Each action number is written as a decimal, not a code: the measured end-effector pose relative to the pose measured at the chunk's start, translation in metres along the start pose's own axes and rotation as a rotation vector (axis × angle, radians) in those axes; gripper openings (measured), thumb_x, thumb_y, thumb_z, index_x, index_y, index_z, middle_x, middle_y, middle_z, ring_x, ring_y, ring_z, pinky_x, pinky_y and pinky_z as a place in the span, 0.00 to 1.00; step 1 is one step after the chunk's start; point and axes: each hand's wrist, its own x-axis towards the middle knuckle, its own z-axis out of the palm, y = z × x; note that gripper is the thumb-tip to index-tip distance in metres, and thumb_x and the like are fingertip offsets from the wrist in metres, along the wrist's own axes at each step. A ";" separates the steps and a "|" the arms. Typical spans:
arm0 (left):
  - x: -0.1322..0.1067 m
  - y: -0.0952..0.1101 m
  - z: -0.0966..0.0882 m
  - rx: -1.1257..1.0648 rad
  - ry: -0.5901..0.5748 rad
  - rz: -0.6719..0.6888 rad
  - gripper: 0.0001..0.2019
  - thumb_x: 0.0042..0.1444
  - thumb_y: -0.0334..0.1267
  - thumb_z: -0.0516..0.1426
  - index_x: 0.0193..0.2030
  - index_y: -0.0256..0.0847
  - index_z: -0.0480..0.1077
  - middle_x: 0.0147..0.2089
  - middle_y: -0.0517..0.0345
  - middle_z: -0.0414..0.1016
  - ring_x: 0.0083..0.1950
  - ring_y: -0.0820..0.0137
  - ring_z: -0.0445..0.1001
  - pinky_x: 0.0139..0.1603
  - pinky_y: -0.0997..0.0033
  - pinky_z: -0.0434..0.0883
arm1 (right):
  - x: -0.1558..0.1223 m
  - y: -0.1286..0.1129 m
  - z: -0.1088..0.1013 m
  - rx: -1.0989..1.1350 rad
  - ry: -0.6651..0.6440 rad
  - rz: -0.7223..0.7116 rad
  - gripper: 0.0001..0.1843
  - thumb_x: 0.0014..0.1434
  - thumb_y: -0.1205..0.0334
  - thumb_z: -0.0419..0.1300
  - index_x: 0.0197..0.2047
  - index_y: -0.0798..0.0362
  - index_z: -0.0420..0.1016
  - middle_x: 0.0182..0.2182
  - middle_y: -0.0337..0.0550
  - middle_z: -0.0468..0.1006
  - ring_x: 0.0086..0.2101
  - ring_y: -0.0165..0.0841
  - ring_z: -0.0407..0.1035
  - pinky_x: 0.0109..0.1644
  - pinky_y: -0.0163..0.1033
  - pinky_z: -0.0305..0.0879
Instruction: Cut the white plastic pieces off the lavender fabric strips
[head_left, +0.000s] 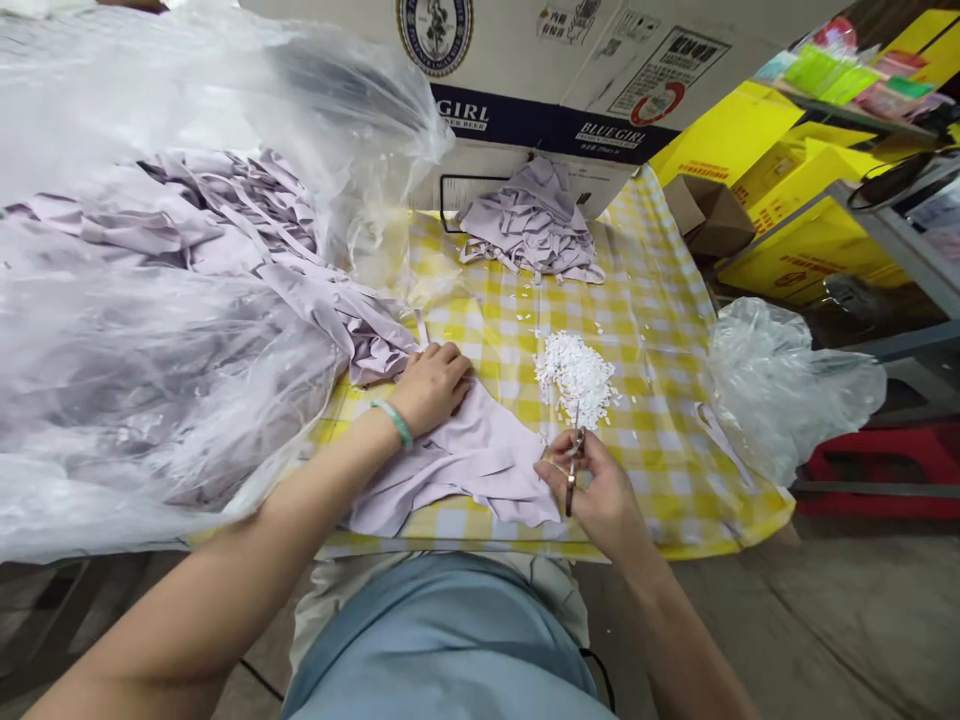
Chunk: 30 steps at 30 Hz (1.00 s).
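A lilac garment (469, 455) lies spread at the table's front edge. My left hand (433, 385), a green bangle at its wrist, rests on the garment's upper left part with the fingers curled into the cloth. Small scissors (574, 470) are in my right hand (600, 495), blades pointing away from me. The right thumb and fingertips are close to the garment's right corner; whether they pinch it I cannot tell. Just beyond the scissors sits a pile of small white pieces (576, 375).
A big clear plastic bag (247, 330) full of lilac garments covers the left. More lilac garments (536, 225) are heaped against a cardboard box (517, 80) at the back. A yellow checked cloth (660, 450) covers the table. Another clear bag (787, 390) hangs over the right edge.
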 end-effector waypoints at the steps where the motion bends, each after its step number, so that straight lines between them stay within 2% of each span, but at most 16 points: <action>1: 0.007 0.003 0.003 -0.014 0.017 0.006 0.04 0.58 0.30 0.55 0.36 0.39 0.71 0.41 0.46 0.73 0.45 0.57 0.71 0.49 0.55 0.70 | 0.005 -0.004 0.007 0.021 0.017 -0.014 0.19 0.51 0.49 0.69 0.40 0.49 0.70 0.38 0.44 0.78 0.36 0.37 0.71 0.45 0.44 0.69; 4: 0.013 0.019 -0.003 -0.079 0.094 0.028 0.06 0.59 0.27 0.51 0.34 0.39 0.66 0.37 0.50 0.71 0.39 0.64 0.70 0.43 0.64 0.69 | 0.024 -0.014 0.035 0.132 0.070 -0.090 0.21 0.49 0.50 0.70 0.43 0.49 0.70 0.42 0.45 0.78 0.38 0.36 0.71 0.46 0.42 0.69; 6: 0.003 0.033 -0.015 -0.119 0.156 0.031 0.05 0.61 0.28 0.50 0.37 0.39 0.64 0.35 0.53 0.71 0.35 0.68 0.69 0.39 0.68 0.68 | 0.039 -0.021 0.053 0.197 0.075 -0.159 0.20 0.50 0.53 0.70 0.44 0.49 0.71 0.42 0.44 0.78 0.39 0.35 0.72 0.47 0.41 0.69; 8: -0.014 0.045 -0.028 -0.191 0.208 0.010 0.03 0.61 0.30 0.51 0.37 0.40 0.64 0.34 0.56 0.70 0.34 0.70 0.69 0.37 0.70 0.67 | 0.054 -0.028 0.066 0.258 0.074 -0.197 0.15 0.52 0.57 0.68 0.42 0.50 0.72 0.39 0.42 0.78 0.38 0.34 0.72 0.47 0.40 0.69; 10: -0.032 0.055 -0.038 -0.308 0.210 -0.044 0.03 0.61 0.31 0.53 0.35 0.40 0.64 0.32 0.58 0.71 0.32 0.71 0.68 0.34 0.72 0.66 | 0.063 -0.036 0.069 0.313 0.096 -0.198 0.10 0.53 0.59 0.66 0.39 0.50 0.73 0.34 0.40 0.77 0.36 0.34 0.72 0.46 0.40 0.69; 12: -0.046 0.061 -0.042 -0.428 0.178 -0.111 0.03 0.60 0.32 0.54 0.34 0.41 0.65 0.32 0.59 0.71 0.31 0.72 0.68 0.33 0.73 0.65 | 0.067 -0.044 0.063 0.331 0.112 -0.254 0.07 0.53 0.62 0.65 0.37 0.50 0.73 0.34 0.40 0.77 0.37 0.35 0.72 0.47 0.41 0.69; 14: -0.054 0.064 -0.042 -0.456 0.169 -0.133 0.03 0.60 0.32 0.55 0.34 0.41 0.64 0.32 0.58 0.72 0.31 0.72 0.68 0.32 0.73 0.65 | 0.066 -0.051 0.053 0.319 0.008 -0.405 0.07 0.53 0.65 0.65 0.37 0.49 0.74 0.39 0.43 0.78 0.45 0.38 0.72 0.53 0.43 0.67; 16: -0.059 0.065 -0.042 -0.400 0.218 -0.088 0.04 0.59 0.30 0.55 0.34 0.41 0.64 0.34 0.57 0.73 0.32 0.72 0.69 0.33 0.72 0.65 | 0.064 -0.054 0.045 0.303 -0.198 -0.543 0.09 0.53 0.67 0.65 0.39 0.48 0.75 0.42 0.45 0.78 0.52 0.39 0.69 0.58 0.45 0.65; 18: -0.062 0.065 -0.044 -0.338 0.277 -0.033 0.04 0.58 0.29 0.56 0.34 0.41 0.65 0.35 0.56 0.73 0.34 0.71 0.70 0.35 0.71 0.66 | 0.062 -0.054 0.043 0.278 -0.319 -0.570 0.11 0.52 0.68 0.64 0.40 0.48 0.75 0.40 0.44 0.77 0.49 0.38 0.71 0.53 0.43 0.67; 19: -0.063 0.066 -0.045 -0.342 0.290 -0.036 0.04 0.57 0.30 0.56 0.33 0.41 0.65 0.35 0.56 0.73 0.35 0.71 0.70 0.37 0.71 0.66 | 0.061 -0.053 0.044 0.265 -0.307 -0.550 0.11 0.50 0.69 0.64 0.39 0.49 0.75 0.38 0.42 0.76 0.44 0.37 0.72 0.49 0.40 0.68; 20: -0.065 0.066 -0.045 -0.388 0.278 -0.075 0.03 0.57 0.31 0.57 0.33 0.41 0.66 0.35 0.56 0.73 0.35 0.70 0.70 0.37 0.71 0.66 | 0.060 -0.052 0.045 0.257 -0.256 -0.524 0.10 0.49 0.70 0.63 0.37 0.49 0.74 0.36 0.40 0.75 0.38 0.34 0.72 0.44 0.38 0.68; 22: -0.067 0.067 -0.046 -0.623 0.171 -0.250 0.04 0.59 0.36 0.57 0.34 0.41 0.67 0.34 0.57 0.72 0.33 0.71 0.68 0.34 0.71 0.66 | 0.059 -0.051 0.048 0.268 -0.113 -0.494 0.10 0.47 0.72 0.61 0.34 0.50 0.71 0.33 0.37 0.72 0.33 0.31 0.69 0.39 0.36 0.66; 25: -0.067 0.068 -0.041 -1.191 -0.125 -0.556 0.13 0.63 0.46 0.53 0.35 0.39 0.71 0.31 0.56 0.71 0.27 0.74 0.63 0.27 0.74 0.62 | 0.057 -0.053 0.049 0.304 0.000 -0.523 0.10 0.46 0.73 0.59 0.32 0.49 0.69 0.31 0.36 0.72 0.33 0.31 0.68 0.38 0.36 0.64; 27: -0.067 0.069 -0.036 -1.444 -0.261 -0.660 0.16 0.61 0.48 0.55 0.34 0.37 0.74 0.30 0.55 0.71 0.25 0.75 0.60 0.23 0.76 0.58 | 0.056 -0.054 0.047 0.313 0.006 -0.528 0.10 0.46 0.72 0.58 0.31 0.49 0.69 0.31 0.37 0.72 0.34 0.32 0.68 0.38 0.36 0.64; 28: -0.067 0.069 -0.034 -1.491 -0.282 -0.684 0.15 0.59 0.48 0.57 0.34 0.37 0.75 0.29 0.55 0.70 0.25 0.76 0.59 0.23 0.76 0.57 | 0.056 -0.055 0.046 0.322 0.005 -0.509 0.09 0.46 0.71 0.58 0.31 0.49 0.69 0.31 0.37 0.73 0.34 0.32 0.68 0.38 0.36 0.64; 30: -0.068 0.071 -0.032 -1.472 -0.249 -0.681 0.13 0.56 0.47 0.61 0.34 0.37 0.77 0.29 0.54 0.70 0.27 0.75 0.62 0.25 0.76 0.61 | 0.055 -0.054 0.044 0.356 -0.003 -0.428 0.07 0.46 0.69 0.59 0.31 0.49 0.69 0.30 0.37 0.73 0.33 0.32 0.68 0.37 0.36 0.65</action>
